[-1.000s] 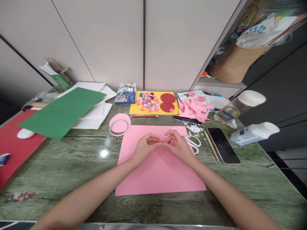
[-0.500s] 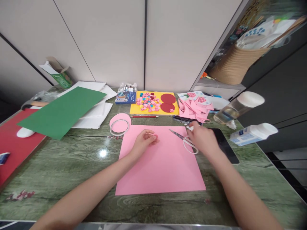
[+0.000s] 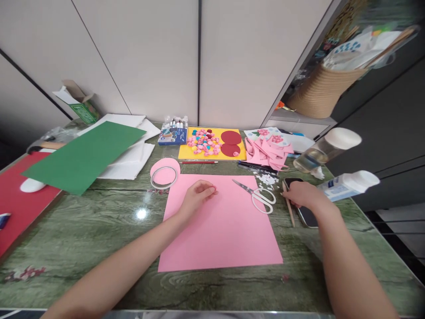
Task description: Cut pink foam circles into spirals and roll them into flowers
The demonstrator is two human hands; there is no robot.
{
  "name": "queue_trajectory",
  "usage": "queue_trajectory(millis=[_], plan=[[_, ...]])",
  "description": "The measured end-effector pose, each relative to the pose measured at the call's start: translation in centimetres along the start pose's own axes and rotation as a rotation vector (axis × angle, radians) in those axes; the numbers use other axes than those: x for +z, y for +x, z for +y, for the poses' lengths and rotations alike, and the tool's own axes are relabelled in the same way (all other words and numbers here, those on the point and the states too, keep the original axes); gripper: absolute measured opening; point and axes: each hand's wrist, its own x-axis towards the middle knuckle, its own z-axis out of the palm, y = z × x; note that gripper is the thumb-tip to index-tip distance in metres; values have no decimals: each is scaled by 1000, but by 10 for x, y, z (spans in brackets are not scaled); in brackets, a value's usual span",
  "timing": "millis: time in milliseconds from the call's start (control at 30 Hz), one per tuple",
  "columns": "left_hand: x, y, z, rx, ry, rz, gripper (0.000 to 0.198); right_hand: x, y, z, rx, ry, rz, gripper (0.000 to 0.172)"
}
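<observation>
My left hand [image 3: 196, 196] rests on the large pink paper sheet [image 3: 222, 230], fingers curled, pinching a small rolled pink paper piece [image 3: 215, 191] at its fingertips. Off the sheet to the right, my right hand [image 3: 302, 195] lies over the upper part of a black phone [image 3: 308, 217]. Its fingers are closed at the upper end of a thin wooden stick [image 3: 291, 212] that lies on the green marble table [image 3: 83, 230]. White-handled scissors [image 3: 260, 197] lie open between my two hands, at the sheet's right edge.
A tape ring on a pink disc [image 3: 164, 176], a red pencil [image 3: 198, 162], a yellow sheet with small paper rolls and red discs [image 3: 212, 142], pink offcuts [image 3: 267, 153], a paint set [image 3: 172, 133], green paper [image 3: 83, 155], a bottle [image 3: 323, 150] and a glue bottle [image 3: 348, 184] surround the sheet.
My right hand left the left hand, passed over the white scraps above the scissors, then moved right to the stick and phone. The left hand stays on the pink sheet with the small roll.
</observation>
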Motion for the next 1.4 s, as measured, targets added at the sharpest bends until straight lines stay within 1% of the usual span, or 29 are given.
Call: queue_trajectory(millis=[100, 167, 267, 367, 433, 500, 567, 667, 700, 767, 867, 933, 1000, 1100, 1200, 1267, 1300, 1400], plan=[[0, 0, 0, 18, 15, 1, 24, -6, 1, 5, 8, 9, -61, 32], [-1, 0, 0, 13, 17, -7, 30, -9, 2, 7, 33, 32, -32, 27], [-2, -1, 0, 7, 19, -32, 37, -11, 4, 6, 98, 121, 97, 20], [-1, -4, 2, 7, 57, -68, 35, -14, 2, -2, 116, 255, 252, 27], [0, -5, 4, -8, 90, -97, 34, -16, -3, -10, 60, 377, 327, 35], [1, -7, 7, -26, 113, -115, 34, -18, -9, -19, -34, 508, 379, 43], [1, -8, 9, -39, 126, -122, 34, -20, -14, -29, -118, 653, 398, 45], [2, -8, 9, -39, 131, -136, 35, -23, -21, -42, -243, 952, 382, 32], [2, -8, 9, -34, 134, -135, 35, -24, -23, -46, -289, 1070, 361, 27], [2, -7, 6, -22, 156, -118, 30, -27, -26, -53, -378, 1309, 275, 22], [1, -4, 2, -9, 177, -93, 25, -29, -30, -62, -478, 1564, 135, 24], [0, -3, -1, -16, 156, -89, 25, -28, -33, -68, -527, 1644, 85, 26], [0, -2, -2, -30, 122, -81, 25, -25, -36, -76, -559, 1667, 63, 20], [1, -2, -2, -49, 58, -77, 27, -17, -44, -92, -584, 1621, 95, 11], [1, -2, -1, -64, 21, -66, 28, -7, -54, -111, -612, 1405, 199, 16], [1, -3, 0, -69, 34, -52, 29, 0, -60, -122, -610, 1232, 290, 16], [1, -3, 0, -68, 47, -47, 30, 3, -63, -126, -618, 1142, 315, 15], [3, -5, 2, -60, 84, -40, 32, 8, -72, -136, -683, 919, 453, 15]])
